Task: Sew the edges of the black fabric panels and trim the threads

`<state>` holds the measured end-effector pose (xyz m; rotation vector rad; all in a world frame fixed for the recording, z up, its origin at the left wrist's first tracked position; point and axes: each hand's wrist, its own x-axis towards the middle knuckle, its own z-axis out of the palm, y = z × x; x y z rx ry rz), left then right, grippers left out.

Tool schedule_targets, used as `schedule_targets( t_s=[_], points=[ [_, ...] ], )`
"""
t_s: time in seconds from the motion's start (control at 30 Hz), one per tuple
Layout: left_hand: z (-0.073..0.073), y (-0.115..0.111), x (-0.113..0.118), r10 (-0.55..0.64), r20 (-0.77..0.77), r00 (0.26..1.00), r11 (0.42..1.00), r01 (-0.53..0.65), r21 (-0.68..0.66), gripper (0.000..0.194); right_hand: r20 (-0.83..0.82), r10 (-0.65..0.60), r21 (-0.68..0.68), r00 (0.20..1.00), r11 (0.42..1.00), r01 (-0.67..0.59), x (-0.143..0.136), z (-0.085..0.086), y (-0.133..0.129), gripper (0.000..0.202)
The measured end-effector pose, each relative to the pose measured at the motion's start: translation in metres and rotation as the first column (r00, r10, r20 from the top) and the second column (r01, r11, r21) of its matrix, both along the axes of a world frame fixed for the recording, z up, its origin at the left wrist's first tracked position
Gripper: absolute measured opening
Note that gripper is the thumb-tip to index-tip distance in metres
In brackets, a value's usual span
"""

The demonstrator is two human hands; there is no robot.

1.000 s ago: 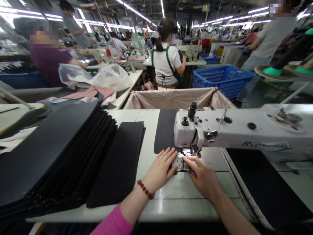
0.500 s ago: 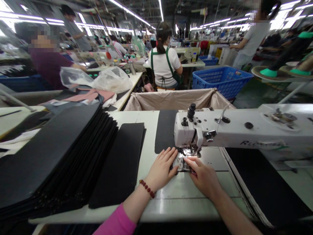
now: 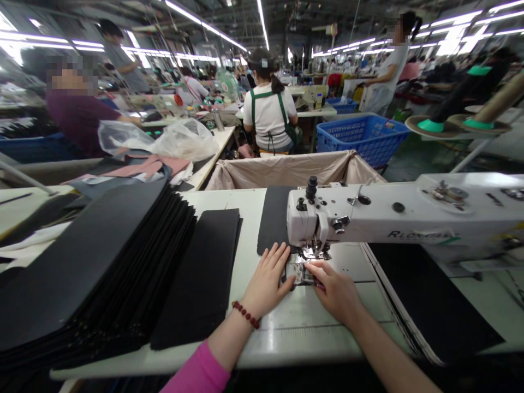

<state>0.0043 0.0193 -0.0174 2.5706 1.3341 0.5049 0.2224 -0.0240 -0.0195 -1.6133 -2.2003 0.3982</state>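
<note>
Left hand (image 3: 267,281) flat, fingers slightly spread, gripping nothing visible, fingertips by near edge of black panel (image 3: 273,218). Right hand (image 3: 338,295) curled at metal guide (image 3: 301,271); cannot tell whether fingers pinch anything. Panel lies flat, partly behind sewing machine (image 3: 368,215). Looks light, bendable yet fairly stiff, likely smooth; best held flat by outer edges. Beyond: fabric-lined bin (image 3: 282,170), then blue crate (image 3: 347,143).

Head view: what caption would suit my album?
Left hand and right hand at a white sewing machine, stacked black sheets to either side.
</note>
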Motion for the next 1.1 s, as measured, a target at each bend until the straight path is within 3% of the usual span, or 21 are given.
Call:
schedule_targets(
  t_s=[0.27, 0.43, 0.53, 0.67, 0.73, 0.83, 0.9, 0.97, 1.03, 1.1],
  points=[
    [-0.005, 0.003, 0.002, 0.016, -0.007, 1.0, 0.999, -0.016, 0.042, 0.07, 0.001, -0.011, 0.042, 1.0, 0.999, 0.011, 0.0, 0.002, -0.001, 0.049],
    [0.015, -0.007, 0.005, 0.052, -0.033, 0.998, 0.998, -0.051, 0.038, 0.059, -0.01, -0.033, 0.063, 0.999, 0.997, 0.033, 0.0, 0.005, -0.006, 0.042],
    [0.023, -0.04, 0.006, 0.019, -0.046, 0.999, 0.999, -0.017, 0.03, 0.064, -0.009, -0.073, 0.075, 0.997, 0.994, 0.074, 0.003, 0.007, -0.008, 0.035],
    [0.019, -0.103, -0.001, -0.112, -0.156, 0.981, 0.994, 0.113, -0.006, 0.096, -0.016, -0.104, 0.095, 0.994, 0.99, 0.105, 0.007, 0.014, -0.011, 0.031],
    [0.021, -0.13, -0.012, -0.147, -0.228, 0.962, 0.989, 0.14, -0.049, 0.082, -0.022, -0.071, 0.094, 0.997, 0.993, 0.073, 0.006, 0.018, -0.014, 0.033],
    [0.046, -0.155, -0.039, -0.288, -0.244, 0.926, 0.949, 0.242, -0.2, 0.064, -0.023, 0.045, 0.065, 0.999, 0.997, -0.043, 0.0, 0.022, -0.026, 0.044],
    [0.077, -0.164, -0.06, -0.464, -0.16, 0.871, 0.863, 0.404, -0.304, 0.051, 0.012, 0.123, 0.004, 0.992, 0.992, -0.123, -0.005, 0.022, -0.043, 0.054],
    [0.111, -0.168, -0.084, -0.532, -0.053, 0.845, 0.814, 0.493, -0.308, 0.046, 0.063, 0.143, -0.072, 0.988, 0.988, -0.138, -0.008, 0.021, -0.064, 0.06],
    [0.14, -0.166, -0.109, -0.446, -0.035, 0.894, 0.884, 0.434, -0.174, 0.048, 0.088, 0.105, -0.122, 0.991, 0.988, -0.094, -0.009, 0.019, -0.088, 0.063],
    [0.158, -0.155, -0.133, -0.377, -0.142, 0.915, 0.926, 0.373, -0.055, 0.051, 0.057, 0.067, -0.136, 0.996, 0.989, -0.059, -0.007, 0.02, -0.112, 0.061]
  ],
)
